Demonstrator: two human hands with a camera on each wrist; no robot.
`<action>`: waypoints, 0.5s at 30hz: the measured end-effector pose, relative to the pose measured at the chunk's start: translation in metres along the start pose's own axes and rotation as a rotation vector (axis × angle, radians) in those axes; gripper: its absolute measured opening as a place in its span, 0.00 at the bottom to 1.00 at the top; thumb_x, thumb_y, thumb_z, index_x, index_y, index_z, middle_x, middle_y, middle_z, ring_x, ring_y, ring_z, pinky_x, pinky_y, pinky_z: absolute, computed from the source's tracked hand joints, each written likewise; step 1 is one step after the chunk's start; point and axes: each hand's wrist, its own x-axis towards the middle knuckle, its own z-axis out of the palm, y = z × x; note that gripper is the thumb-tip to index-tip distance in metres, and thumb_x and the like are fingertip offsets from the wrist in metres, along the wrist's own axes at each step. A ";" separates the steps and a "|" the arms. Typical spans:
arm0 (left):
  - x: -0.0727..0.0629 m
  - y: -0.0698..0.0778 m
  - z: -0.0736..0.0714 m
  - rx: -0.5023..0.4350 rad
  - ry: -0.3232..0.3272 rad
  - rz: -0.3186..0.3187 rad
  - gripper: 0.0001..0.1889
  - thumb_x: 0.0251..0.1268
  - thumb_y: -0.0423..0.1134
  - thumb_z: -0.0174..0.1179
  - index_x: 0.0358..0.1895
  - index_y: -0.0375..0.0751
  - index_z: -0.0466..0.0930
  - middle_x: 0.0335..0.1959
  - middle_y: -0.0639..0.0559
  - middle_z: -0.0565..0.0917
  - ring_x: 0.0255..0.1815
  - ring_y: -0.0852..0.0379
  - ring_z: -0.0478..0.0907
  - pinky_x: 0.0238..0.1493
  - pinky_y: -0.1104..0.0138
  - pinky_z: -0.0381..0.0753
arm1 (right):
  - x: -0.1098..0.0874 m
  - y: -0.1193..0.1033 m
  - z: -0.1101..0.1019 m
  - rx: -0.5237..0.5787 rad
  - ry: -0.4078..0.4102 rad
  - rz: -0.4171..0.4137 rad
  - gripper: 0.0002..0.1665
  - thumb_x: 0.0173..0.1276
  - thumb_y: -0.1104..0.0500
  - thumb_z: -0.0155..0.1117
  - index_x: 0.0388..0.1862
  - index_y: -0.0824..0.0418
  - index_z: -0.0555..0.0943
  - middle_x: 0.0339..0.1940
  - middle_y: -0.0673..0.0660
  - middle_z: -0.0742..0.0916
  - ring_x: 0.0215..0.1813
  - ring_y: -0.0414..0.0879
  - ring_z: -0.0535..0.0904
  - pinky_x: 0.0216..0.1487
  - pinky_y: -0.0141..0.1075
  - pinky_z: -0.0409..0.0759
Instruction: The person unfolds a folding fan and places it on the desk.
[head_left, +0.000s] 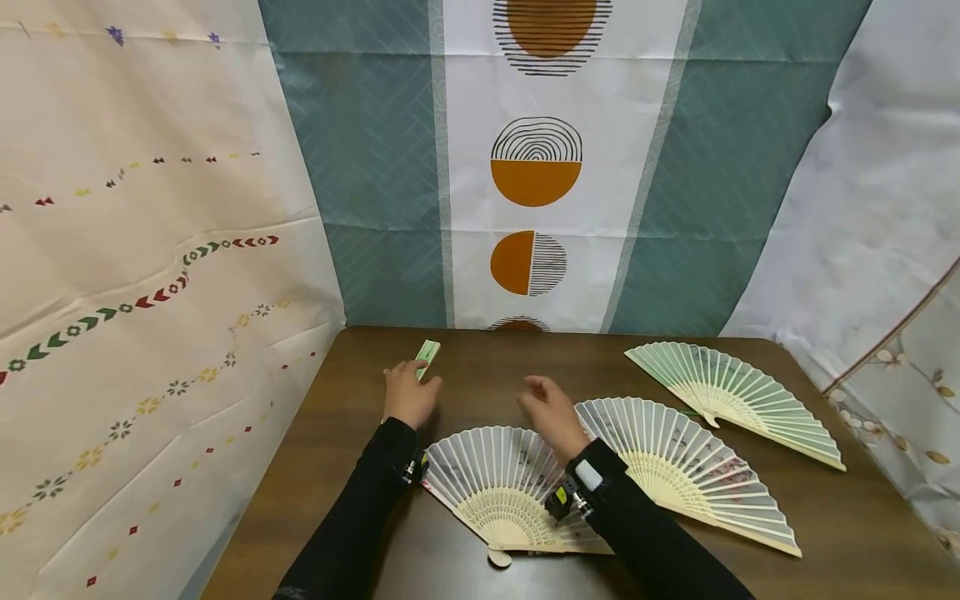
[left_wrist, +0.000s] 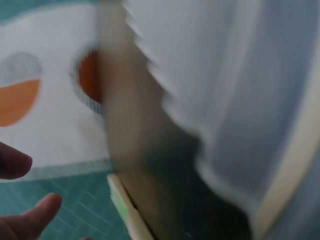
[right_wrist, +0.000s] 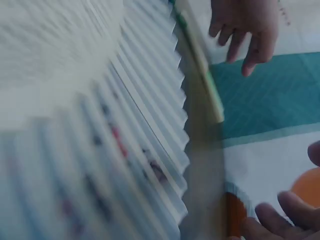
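Observation:
My left hand (head_left: 411, 396) is over the left back of the table, fingers spread and holding nothing. Close by lies a narrow pale green folded fan (head_left: 428, 357); the right wrist view shows a gap between that hand (right_wrist: 247, 27) and the folded fan (right_wrist: 210, 90). With loosely bent fingers, my right hand (head_left: 553, 417) hovers empty above the spread white fans. One white fan (head_left: 487, 475) lies at the front middle, partly covered by the right forearm. A second white fan (head_left: 675, 458), with reddish print, spreads to its right.
An open green fan (head_left: 738, 392) lies at the right back of the brown table (head_left: 315, 500). Behind the table hangs a teal and white cloth (head_left: 367, 167) with orange circles. Patterned pale cloths (head_left: 150, 333) hang at both sides.

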 end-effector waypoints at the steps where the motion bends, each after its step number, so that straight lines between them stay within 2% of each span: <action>1: 0.002 -0.001 0.000 0.006 -0.006 -0.010 0.28 0.76 0.43 0.63 0.71 0.27 0.83 0.75 0.20 0.79 0.86 0.19 0.66 0.94 0.24 0.47 | 0.007 0.002 0.007 -0.015 -0.016 0.003 0.34 0.86 0.56 0.61 0.84 0.68 0.72 0.84 0.72 0.78 0.86 0.69 0.73 0.86 0.64 0.78; 3: 0.003 -0.003 -0.002 0.063 -0.032 -0.045 0.29 0.78 0.43 0.65 0.73 0.26 0.81 0.78 0.17 0.75 0.89 0.16 0.58 0.92 0.20 0.43 | 0.019 0.007 0.018 -0.035 -0.037 0.013 0.35 0.85 0.55 0.62 0.84 0.68 0.72 0.83 0.72 0.79 0.85 0.69 0.74 0.85 0.63 0.78; 6: 0.010 -0.016 0.001 0.169 -0.079 -0.094 0.33 0.80 0.44 0.64 0.78 0.26 0.76 0.83 0.15 0.68 0.89 0.10 0.49 0.87 0.15 0.50 | 0.031 0.011 0.030 -0.051 -0.059 0.023 0.36 0.84 0.55 0.63 0.84 0.69 0.73 0.83 0.72 0.80 0.85 0.70 0.75 0.86 0.63 0.78; 8: 0.013 -0.022 0.002 0.269 -0.143 -0.095 0.33 0.81 0.44 0.63 0.80 0.25 0.74 0.83 0.15 0.67 0.88 0.08 0.50 0.85 0.15 0.57 | 0.037 0.013 0.034 -0.057 -0.071 0.029 0.35 0.84 0.55 0.63 0.84 0.69 0.73 0.82 0.72 0.80 0.85 0.70 0.75 0.86 0.63 0.77; 10: 0.017 -0.025 0.003 0.360 -0.204 -0.078 0.32 0.82 0.41 0.61 0.81 0.24 0.72 0.82 0.17 0.70 0.87 0.10 0.55 0.85 0.19 0.64 | 0.041 0.013 0.037 -0.068 -0.086 0.025 0.36 0.83 0.56 0.63 0.83 0.70 0.74 0.82 0.72 0.80 0.84 0.70 0.75 0.87 0.63 0.77; 12: 0.021 -0.027 0.004 0.431 -0.234 -0.060 0.29 0.81 0.38 0.61 0.78 0.24 0.76 0.78 0.20 0.77 0.83 0.14 0.67 0.82 0.24 0.74 | 0.046 0.012 0.038 -0.081 -0.102 0.021 0.36 0.83 0.55 0.63 0.84 0.70 0.74 0.82 0.72 0.81 0.84 0.70 0.75 0.87 0.63 0.76; 15: 0.027 -0.027 0.005 0.512 -0.222 -0.044 0.23 0.80 0.33 0.63 0.72 0.26 0.81 0.67 0.25 0.84 0.71 0.21 0.81 0.69 0.30 0.89 | 0.052 0.011 0.039 -0.082 -0.125 0.023 0.36 0.82 0.55 0.63 0.84 0.69 0.74 0.82 0.72 0.80 0.84 0.70 0.75 0.87 0.63 0.76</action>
